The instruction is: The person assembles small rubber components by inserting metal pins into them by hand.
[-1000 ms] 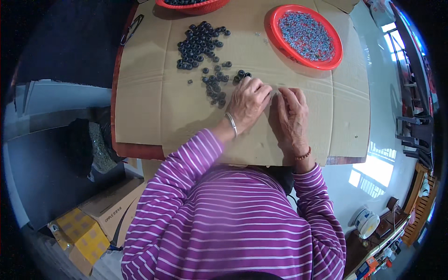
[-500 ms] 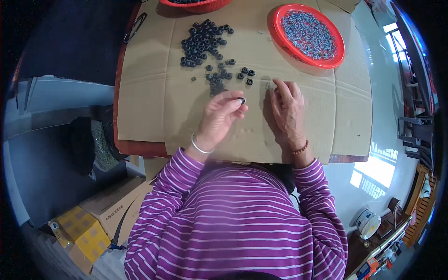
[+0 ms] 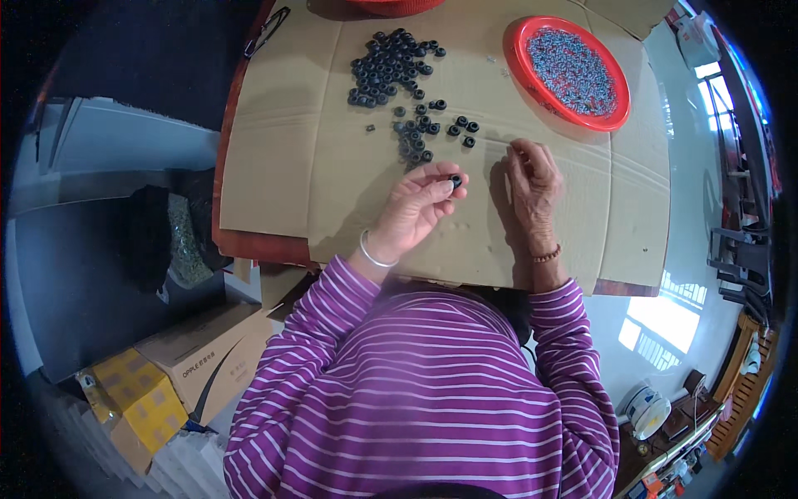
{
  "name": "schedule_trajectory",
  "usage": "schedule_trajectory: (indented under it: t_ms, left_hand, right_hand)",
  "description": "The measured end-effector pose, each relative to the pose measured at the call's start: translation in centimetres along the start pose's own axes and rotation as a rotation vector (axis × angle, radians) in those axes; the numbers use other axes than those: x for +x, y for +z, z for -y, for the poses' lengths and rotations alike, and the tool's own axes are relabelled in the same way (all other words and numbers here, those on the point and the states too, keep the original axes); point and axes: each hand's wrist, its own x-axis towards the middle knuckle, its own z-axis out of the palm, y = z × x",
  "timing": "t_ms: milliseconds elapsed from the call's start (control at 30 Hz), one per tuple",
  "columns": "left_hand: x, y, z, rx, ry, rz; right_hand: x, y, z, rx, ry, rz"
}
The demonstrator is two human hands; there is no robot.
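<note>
Many black rings (image 3: pixel 389 68) — red basin (image 3: pixel 396 8) beyond, red tray (image 3: pixel 611 122) right — dot cardboard (image 3: pixel 270 158).

"How many black rings (image 3: pixel 391 66) are on the worktop (image 3: pixel 266 246)?"

"Four in a small cluster (image 3: pixel 469 142); the larger spread is too crowded to count. One held ring (image 3: pixel 455 180) is raised."

"And red containers?"

"Two: one round tray (image 3: pixel 598 122), its small metal pieces (image 3: pixel 573 71) beyond counting, and one basket (image 3: pixel 395 7), partly in view."

"Eyeglasses (image 3: pixel 268 32)?"

"One pair."

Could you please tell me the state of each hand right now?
Left hand: closed, pinching a small black ring.
Right hand: partly curled; whether it holds anything cannot be told.
</note>
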Motion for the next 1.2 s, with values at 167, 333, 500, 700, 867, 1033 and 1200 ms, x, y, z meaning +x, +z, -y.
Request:
schedule_trajectory:
  t_ms: [167,333,500,700,867,1033,1200]
  left_hand:
    - [0.6,-1.4,0.1,-0.067,0.019,0.130]
    - [0.5,-1.4,0.2,-0.064,0.018,0.121]
    - [0.2,-1.2,0.4,-0.087,0.025,0.107]
    - [-0.2,0.1,0.1,-0.058,0.020,-0.012]
    - [-0.5,0.1,0.2,-0.115,0.016,-0.015]
    - [-0.9,0.7,-0.1,-0.110,0.000,-0.010]
    - [-1.2,1.7,-0.3,-0.099,0.019,0.016]
  right_hand:
    - [-0.8,-0.5,0.0,0.105,0.073,0.047]
    - [-1.1,-0.8,0.4,0.163,0.115,0.093]
    - [-1.5,-0.9,0.8,0.185,0.094,0.097]
    - [-2.1,-0.9,0.4,0.263,0.222,0.097]
    - [-2.0,-1.7,2.6,0.700,0.562,0.113]
    - [-2.0,-2.0,1.9,0.978,0.501,0.166]
    - [-2.2,-2.9,3.8,1.161,0.492,0.228]
